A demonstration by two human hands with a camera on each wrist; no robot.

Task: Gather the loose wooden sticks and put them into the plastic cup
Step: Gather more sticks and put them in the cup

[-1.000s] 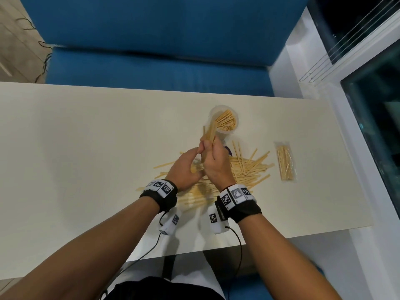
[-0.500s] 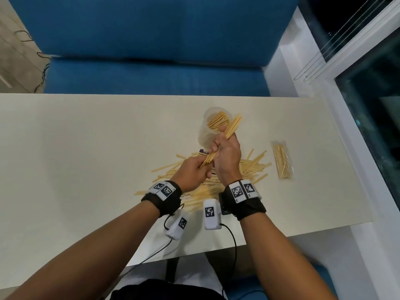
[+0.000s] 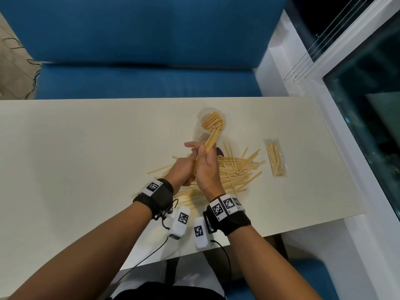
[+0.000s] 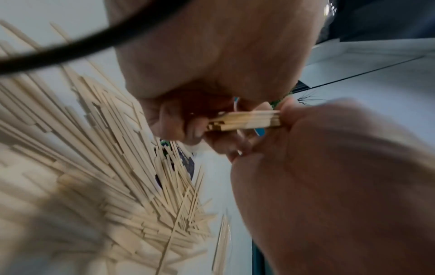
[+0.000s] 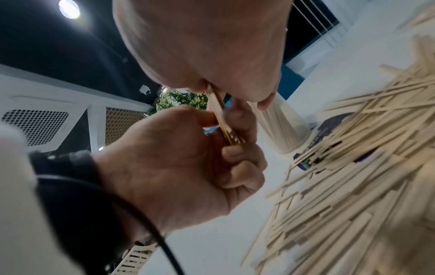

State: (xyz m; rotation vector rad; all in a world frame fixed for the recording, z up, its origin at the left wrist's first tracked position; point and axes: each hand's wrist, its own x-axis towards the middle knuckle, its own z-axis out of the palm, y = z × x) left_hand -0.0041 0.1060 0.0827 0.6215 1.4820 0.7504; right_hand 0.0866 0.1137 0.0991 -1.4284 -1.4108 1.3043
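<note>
Head view shows both hands raised together over a cream tabletop (image 3: 75,159), sharing one small bundle of sticks (image 3: 211,138). Right hand (image 3: 207,167) has its fingers wrapped round the middle of the bundle, with the index finger stretched out to the left; left hand (image 3: 181,172) sits just beside and below it, fingers curled round the bundle's lower end. The bundle tilts up and away from the person, its top end reaching the side of the plastic cup (image 3: 211,124) — whether it touches the wall I cannot tell. The clear cup stands upright on the far side of the hands and already holds a cluster of sticks leaning toward its right rim.

Under and to the right of the hands lies the loose pile of sticks (image 3: 238,167), fanned out flat on the tabletop, covering part of a dark purple thing (image 3: 219,152) by the cup's foot. Well to the right of the pile lies a clear packet of sticks (image 3: 277,158), apart from everything else.

From the left wrist, the bundle (image 4: 247,120) shows square-cut ends pinched between both hands' fingers; from the right wrist, the left hand (image 5: 188,158) closes on those ends — the cup (image 5: 280,126) just behind.
</note>
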